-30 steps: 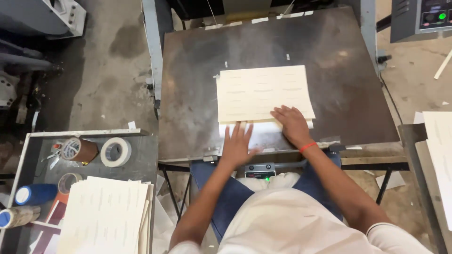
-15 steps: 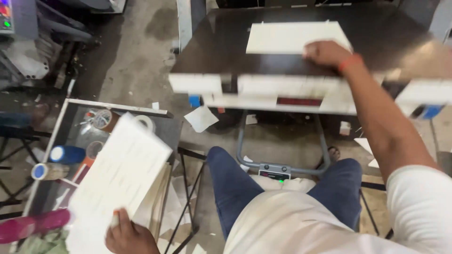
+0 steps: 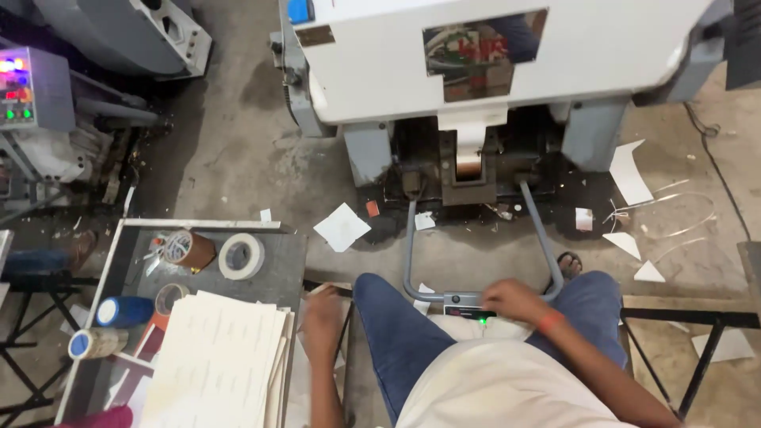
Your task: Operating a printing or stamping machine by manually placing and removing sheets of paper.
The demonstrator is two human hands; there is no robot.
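Observation:
My left hand (image 3: 321,319) hangs low between the side table (image 3: 289,269) and my left thigh, just right of a stack of cream printed sheets (image 3: 216,364). Its fingers curl downward, and I cannot make out whether they hold anything. My right hand (image 3: 515,301) rests over my lap with fingers loosely spread. It is next to a small grey box with a green light (image 3: 469,311), and an orange band is on the wrist. No sheet is in either hand.
A white machine body (image 3: 491,55) fills the top, with a grey U-shaped pedal frame (image 3: 476,261) below it. Tape rolls (image 3: 241,255) and tubes (image 3: 123,311) lie on the side table. Paper scraps (image 3: 342,227) litter the concrete floor. A control panel (image 3: 28,87) stands at left.
My view has dropped from the machine's table to the floor. My right hand left the sheets on that table and came down to my lap. My left hand moved off the paper stack.

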